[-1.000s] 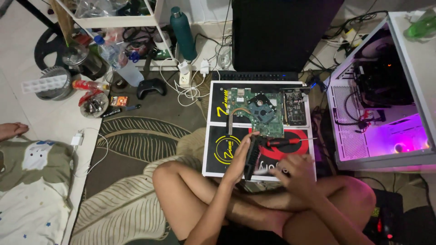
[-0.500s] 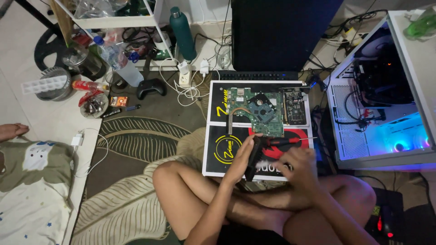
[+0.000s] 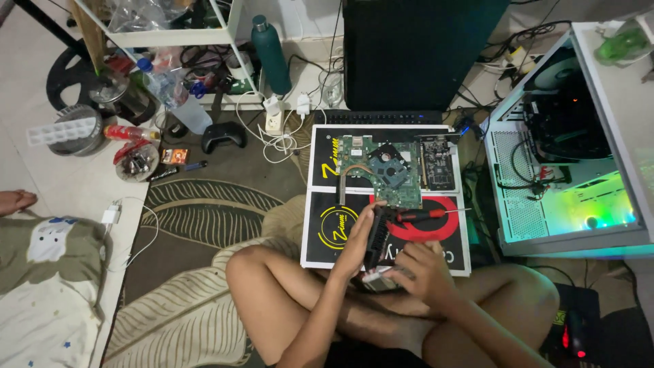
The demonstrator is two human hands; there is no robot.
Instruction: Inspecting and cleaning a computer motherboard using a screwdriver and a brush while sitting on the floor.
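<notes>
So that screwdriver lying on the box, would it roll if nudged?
Probably a little: the screwdriver has a round red and black handle and a thin shaft. It lies on the flat box, so it would likely stop soon. It looks stiff and light.

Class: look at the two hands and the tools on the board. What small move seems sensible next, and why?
Probably the right hand reaches for the red-handled screwdriver: both hands grip the black part, the left hand steadying it, and the screwdriver lies loose just above it.
</notes>
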